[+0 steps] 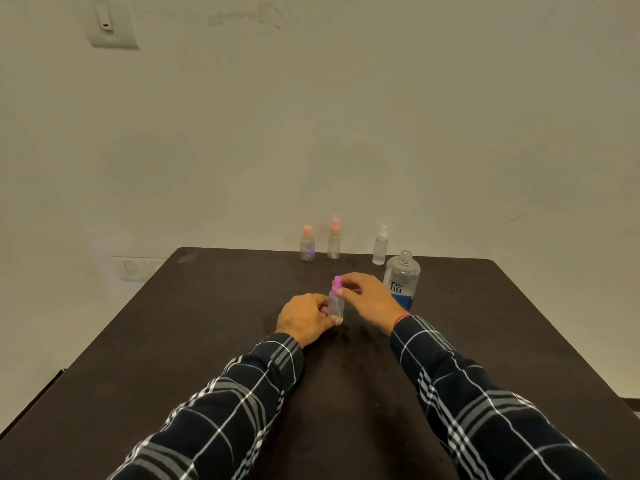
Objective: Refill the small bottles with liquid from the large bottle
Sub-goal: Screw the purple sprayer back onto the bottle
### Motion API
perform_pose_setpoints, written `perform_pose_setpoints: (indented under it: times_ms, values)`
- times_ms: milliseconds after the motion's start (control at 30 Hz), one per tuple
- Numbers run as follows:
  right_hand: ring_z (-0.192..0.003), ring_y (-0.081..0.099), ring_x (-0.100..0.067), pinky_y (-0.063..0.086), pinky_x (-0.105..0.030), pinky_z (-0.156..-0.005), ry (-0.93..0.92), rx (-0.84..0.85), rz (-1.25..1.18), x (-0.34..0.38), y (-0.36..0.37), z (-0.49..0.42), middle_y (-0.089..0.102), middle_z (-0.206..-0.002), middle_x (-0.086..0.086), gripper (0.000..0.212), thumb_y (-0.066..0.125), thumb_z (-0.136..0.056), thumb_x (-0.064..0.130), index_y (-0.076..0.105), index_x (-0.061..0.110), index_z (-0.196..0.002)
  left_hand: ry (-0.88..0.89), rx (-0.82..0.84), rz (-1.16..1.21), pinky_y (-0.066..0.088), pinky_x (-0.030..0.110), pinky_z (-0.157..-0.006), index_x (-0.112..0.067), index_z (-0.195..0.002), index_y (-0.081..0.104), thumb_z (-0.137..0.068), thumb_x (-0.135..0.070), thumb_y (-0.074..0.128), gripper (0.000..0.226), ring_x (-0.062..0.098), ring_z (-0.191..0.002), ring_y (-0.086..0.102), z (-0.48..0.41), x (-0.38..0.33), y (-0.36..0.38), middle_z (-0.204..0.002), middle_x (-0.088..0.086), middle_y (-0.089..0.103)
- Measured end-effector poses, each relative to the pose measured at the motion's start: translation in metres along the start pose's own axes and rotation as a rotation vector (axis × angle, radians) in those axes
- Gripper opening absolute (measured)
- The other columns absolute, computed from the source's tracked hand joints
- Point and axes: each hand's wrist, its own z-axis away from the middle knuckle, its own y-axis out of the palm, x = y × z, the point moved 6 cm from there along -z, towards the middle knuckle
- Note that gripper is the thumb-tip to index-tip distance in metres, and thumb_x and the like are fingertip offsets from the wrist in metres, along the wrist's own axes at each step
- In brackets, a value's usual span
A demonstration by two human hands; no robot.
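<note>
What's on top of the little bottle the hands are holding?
A purple spray cap, pinched by the right hand. The left hand grips the small bottle; fingers hide part of the cap.

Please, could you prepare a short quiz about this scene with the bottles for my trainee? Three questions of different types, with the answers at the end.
1. True or false: the large bottle stands upright with its cap off.
2. The left hand grips the body of the small bottle. What does the right hand pinch?
A. the purple top of that small bottle
B. the large bottle
C. a white-topped bottle
3. How many bottles stand in the far row by the back edge of the table?

Key: 1 true; 2 A; 3 three.
</note>
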Motion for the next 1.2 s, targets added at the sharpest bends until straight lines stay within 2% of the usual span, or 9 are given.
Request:
perform_pose_setpoints:
  times_ms: [200, 367, 433, 500, 600, 667, 767, 933, 1200]
  values:
    - [-0.107, 0.057, -0.011, 0.045, -0.026, -0.094, 0.028, -0.079, 0.072, 0.003, 0.003, 0.004, 0.064, -0.122, 0.000, 0.029, 0.059, -0.098, 0.029, 0.061, 0.021, -0.126, 0.021, -0.019, -0.040, 0.054, 0.034, -0.090, -0.029, -0.116, 0.065, -0.087, -0.044, 0.075, 0.035, 0.006, -0.088, 0.062, -0.001, -0.001, 0.000, -0.092, -0.014, 0.066]
    - [-0.117, 0.055, -0.013, 0.046, -0.030, -0.102, 0.007, -0.208, 0.036, 0.002, 0.008, 0.024, 0.060, -0.127, 0.001, 0.036, 0.061, -0.097, 0.029, 0.057, 0.021, -0.132, 0.029, -0.025, -0.073, 0.054, 0.034, -0.090, -0.027, -0.115, 0.065, -0.087, -0.045, 0.074, 0.034, 0.007, -0.086, 0.060, 0.001, -0.004, 0.000, -0.090, -0.014, 0.063]
    - [-0.110, 0.056, -0.007, 0.049, -0.026, -0.095, -0.055, -0.394, -0.054, -0.001, -0.003, 0.042, 0.057, -0.121, 0.006, 0.037, 0.066, -0.093, 0.031, 0.056, 0.024, -0.128, 0.034, -0.029, -0.066, 0.054, 0.034, -0.090, -0.028, -0.116, 0.065, -0.087, -0.045, 0.074, 0.035, 0.008, -0.089, 0.062, 0.003, -0.005, 0.000, -0.094, -0.012, 0.066]
    - [-0.102, 0.053, -0.007, 0.049, -0.023, -0.085, -0.051, -0.719, -0.109, -0.009, -0.026, 0.064, 0.053, -0.113, 0.007, 0.039, 0.071, -0.088, 0.035, 0.054, 0.022, -0.121, 0.043, -0.025, -0.066, 0.054, 0.035, -0.091, -0.027, -0.115, 0.066, -0.087, -0.046, 0.074, 0.035, 0.010, -0.091, 0.063, 0.003, -0.004, 0.000, -0.096, -0.011, 0.067]
    - [-0.113, 0.047, -0.017, 0.047, -0.031, -0.089, 0.131, -0.993, -0.091, -0.031, -0.051, 0.080, 0.044, -0.128, -0.002, 0.067, 0.079, -0.079, 0.042, 0.043, 0.017, -0.130, 0.047, -0.023, -0.072, 0.055, 0.035, -0.089, -0.027, -0.112, 0.068, -0.087, -0.047, 0.073, 0.033, 0.010, -0.088, 0.064, 0.004, -0.004, -0.001, -0.092, -0.011, 0.068]
    - [-0.126, 0.045, -0.026, 0.047, -0.043, -0.101, 0.247, -0.943, -0.152, -0.048, -0.058, 0.072, 0.038, -0.142, -0.008, 0.088, 0.085, -0.073, 0.042, 0.035, 0.017, -0.142, 0.045, -0.023, -0.082, 0.055, 0.036, -0.089, -0.027, -0.111, 0.067, -0.086, -0.047, 0.073, 0.033, 0.010, -0.089, 0.064, 0.002, -0.004, -0.002, -0.093, -0.010, 0.068]
    - [-0.138, 0.040, -0.028, 0.038, -0.045, -0.113, 0.262, -0.725, -0.297, -0.065, -0.061, 0.051, 0.034, -0.154, -0.009, 0.101, 0.086, -0.074, 0.037, 0.025, 0.020, -0.153, 0.030, 0.006, -0.105, 0.055, 0.037, -0.092, -0.026, -0.114, 0.065, -0.086, -0.045, 0.074, 0.036, 0.012, -0.093, 0.065, -0.002, -0.006, -0.003, -0.098, -0.008, 0.069]
    - [-0.121, 0.054, -0.014, 0.045, -0.032, -0.101, 0.180, -0.532, -0.282, -0.066, -0.061, 0.036, 0.056, -0.138, 0.000, 0.064, 0.077, -0.084, 0.033, 0.046, 0.024, -0.139, 0.031, -0.008, -0.105, 0.054, 0.033, -0.088, -0.026, -0.118, 0.065, -0.086, -0.044, 0.075, 0.038, 0.011, -0.094, 0.065, -0.027, -0.019, -0.007, -0.100, -0.009, 0.069]
    - [-0.120, 0.054, -0.008, 0.046, -0.032, -0.104, 0.157, -0.519, -0.245, -0.069, -0.061, 0.034, 0.057, -0.137, 0.008, 0.063, 0.075, -0.085, 0.034, 0.045, 0.031, -0.140, -0.026, -0.144, -0.024, 0.057, 0.040, -0.088, -0.022, -0.104, 0.070, -0.086, -0.041, 0.073, 0.026, 0.023, -0.095, 0.068, -0.098, -0.053, -0.003, -0.103, 0.003, 0.073]
